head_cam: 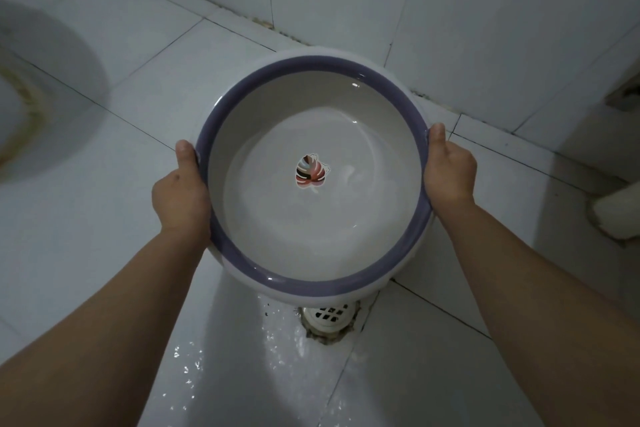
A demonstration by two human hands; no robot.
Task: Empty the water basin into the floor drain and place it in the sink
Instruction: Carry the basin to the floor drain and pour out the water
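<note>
A round white basin (pixel 263 222) with a purple rim and a leaf picture at its bottom hangs above the tiled floor. It holds clear water, which lies toward the near side. My left hand (pixel 181 192) grips its left rim, thumb on top. On the opposite rim my right hand (pixel 450 168) clasps it the same way. The white floor drain (pixel 329 317) shows just below the basin's near edge, partly hidden by it. The tiles beside the drain are wet.
A white toilet bowl (pixel 41 87) stands at the left. Tiled walls meet in a corner behind the basin. A white pipe end (pixel 616 215) lies at the right edge. No sink is in view.
</note>
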